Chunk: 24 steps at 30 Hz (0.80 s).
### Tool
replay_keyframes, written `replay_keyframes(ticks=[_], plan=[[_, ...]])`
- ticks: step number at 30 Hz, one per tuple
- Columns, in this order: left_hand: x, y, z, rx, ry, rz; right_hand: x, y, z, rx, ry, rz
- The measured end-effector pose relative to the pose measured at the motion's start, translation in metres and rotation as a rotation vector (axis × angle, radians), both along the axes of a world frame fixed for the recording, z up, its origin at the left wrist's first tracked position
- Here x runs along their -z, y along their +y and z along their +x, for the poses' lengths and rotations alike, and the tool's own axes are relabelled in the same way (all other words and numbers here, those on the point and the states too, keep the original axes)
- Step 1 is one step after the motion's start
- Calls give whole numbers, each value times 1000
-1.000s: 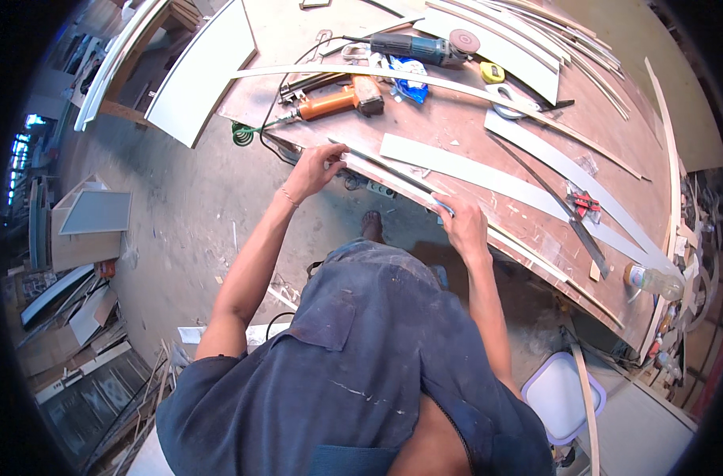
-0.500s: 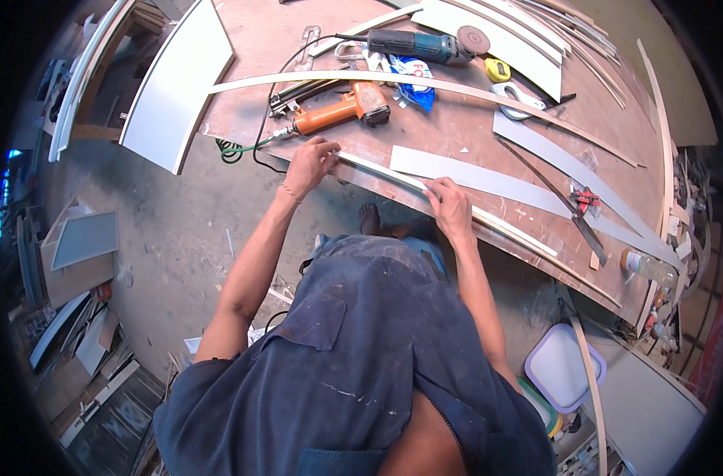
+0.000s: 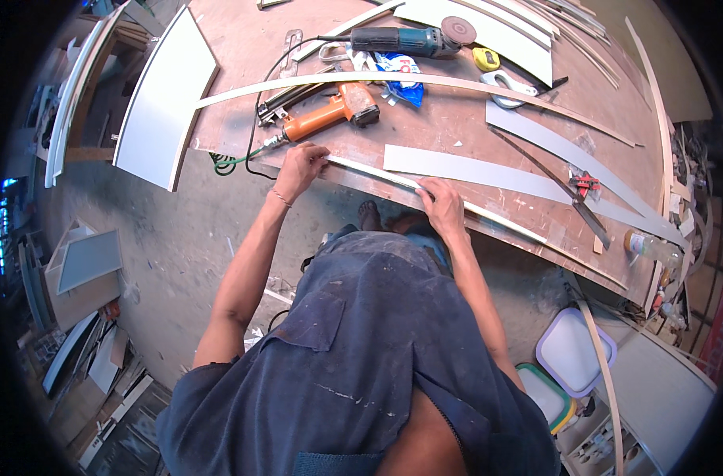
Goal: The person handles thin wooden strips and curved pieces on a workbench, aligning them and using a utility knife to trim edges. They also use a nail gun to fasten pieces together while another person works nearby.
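Note:
A long thin white-edged strip [image 3: 371, 170] lies along the near edge of the workbench [image 3: 425, 127]. My left hand [image 3: 302, 168] pinches its left end between thumb and fingers. Further right, my right hand [image 3: 443, 205] grips the same strip with bent fingers and covers part of it. A second thin wooden strip [image 3: 588, 266] runs beside it along the bench edge. Just beyond my left hand lies an orange air nailer [image 3: 322, 119] with a green hose. A flat white strip [image 3: 465, 168] rests on the bench beyond my right hand.
Farther back are an angle grinder [image 3: 401, 40], a yellow tape measure [image 3: 485, 58], a blue packet [image 3: 403, 83] and a long bent wooden strip [image 3: 449, 82]. A hacksaw-like dark blade [image 3: 536, 163] and a bottle [image 3: 651, 246] lie right. A white panel [image 3: 167, 99] overhangs the left edge.
The view has turned slightly, shifting the bench in the picture. Both hands stay on the strip, whose right part now appears closer to the second strip along the edge.

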<state>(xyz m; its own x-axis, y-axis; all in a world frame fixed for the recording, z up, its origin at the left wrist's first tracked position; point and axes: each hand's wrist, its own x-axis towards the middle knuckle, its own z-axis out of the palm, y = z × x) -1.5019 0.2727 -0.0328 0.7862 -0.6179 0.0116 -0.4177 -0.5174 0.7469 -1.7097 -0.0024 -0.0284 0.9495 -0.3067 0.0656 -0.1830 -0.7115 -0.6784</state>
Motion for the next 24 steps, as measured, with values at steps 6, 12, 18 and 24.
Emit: replay_keyframes(ticks=[6, 12, 18, 24], plan=[[0, 1, -2, 4, -61, -12, 9, -1, -1, 0, -75, 65], [-4, 2, -4, -40, 42, 20, 13, -1, -1, 5, -133, 95], [-1, 5, 2, -9, 71, 33, 16, 0, 0, 10, -144, 25], [-2, 6, 9, 15, 130, 30, 15, 2, -3, 22, -92, 74]])
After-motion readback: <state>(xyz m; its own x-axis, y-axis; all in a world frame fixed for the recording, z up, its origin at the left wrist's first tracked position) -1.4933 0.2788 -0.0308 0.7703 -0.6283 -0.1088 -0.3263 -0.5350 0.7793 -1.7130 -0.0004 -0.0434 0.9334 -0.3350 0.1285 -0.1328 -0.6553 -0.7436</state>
